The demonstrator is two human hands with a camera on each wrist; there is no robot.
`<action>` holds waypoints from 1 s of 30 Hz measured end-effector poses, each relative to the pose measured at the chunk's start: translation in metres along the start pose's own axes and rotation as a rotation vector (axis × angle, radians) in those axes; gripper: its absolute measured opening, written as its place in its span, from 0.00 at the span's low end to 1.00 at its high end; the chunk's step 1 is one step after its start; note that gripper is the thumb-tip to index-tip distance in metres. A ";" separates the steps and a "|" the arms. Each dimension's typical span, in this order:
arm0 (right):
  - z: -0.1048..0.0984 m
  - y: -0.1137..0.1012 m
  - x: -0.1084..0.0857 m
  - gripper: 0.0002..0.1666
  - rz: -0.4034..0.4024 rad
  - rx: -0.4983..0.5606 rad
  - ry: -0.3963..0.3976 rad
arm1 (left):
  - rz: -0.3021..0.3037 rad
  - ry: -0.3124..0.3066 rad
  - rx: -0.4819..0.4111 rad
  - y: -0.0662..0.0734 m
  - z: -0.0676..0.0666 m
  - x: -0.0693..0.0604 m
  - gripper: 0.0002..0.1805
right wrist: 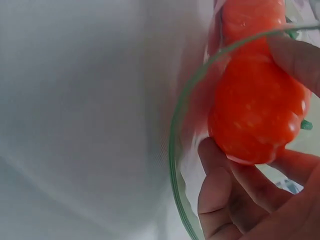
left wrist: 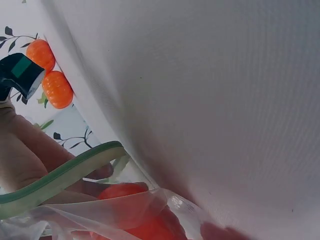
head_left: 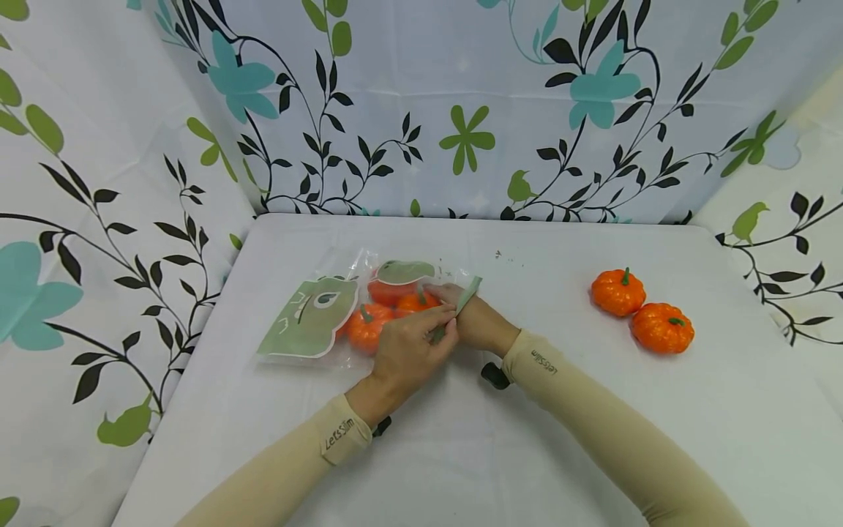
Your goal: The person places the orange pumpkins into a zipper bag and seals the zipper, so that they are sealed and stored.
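Observation:
A clear bag with a green printed pattern lies on the table with several orange pumpkins inside. My left hand pinches the bag's green-edged opening. Through that opening reaches my right hand; in the right wrist view its fingers curl round a pumpkin, with another pumpkin just beyond it. The left wrist view shows the green rim arching across the right hand, and a pumpkin behind the clear plastic.
Two orange pumpkins sit side by side, touching, on the right part of the white table. A curtain with leaves and flowers hangs behind the table and at both sides.

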State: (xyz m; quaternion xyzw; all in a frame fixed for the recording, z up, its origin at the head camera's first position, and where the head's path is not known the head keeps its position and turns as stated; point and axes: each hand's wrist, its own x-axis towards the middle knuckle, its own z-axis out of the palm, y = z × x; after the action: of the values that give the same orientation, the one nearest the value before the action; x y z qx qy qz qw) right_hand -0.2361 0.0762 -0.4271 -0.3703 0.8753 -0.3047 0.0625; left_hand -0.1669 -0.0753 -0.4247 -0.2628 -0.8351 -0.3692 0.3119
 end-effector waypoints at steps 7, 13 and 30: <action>0.009 0.005 0.004 0.35 0.053 0.109 0.052 | 0.004 0.000 -0.003 0.000 0.000 -0.001 0.09; 0.004 0.006 -0.018 0.41 0.245 0.264 0.070 | 0.004 0.001 -0.014 0.000 0.000 0.000 0.10; -0.005 0.010 -0.046 0.27 0.352 0.532 0.096 | -0.042 -0.020 0.008 0.000 -0.001 0.003 0.10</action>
State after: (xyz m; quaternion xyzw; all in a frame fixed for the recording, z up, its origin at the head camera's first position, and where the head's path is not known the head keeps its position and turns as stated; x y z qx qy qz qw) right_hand -0.2108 0.1162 -0.4340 -0.1692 0.8175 -0.5244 0.1677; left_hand -0.1683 -0.0757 -0.4221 -0.2477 -0.8451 -0.3695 0.2967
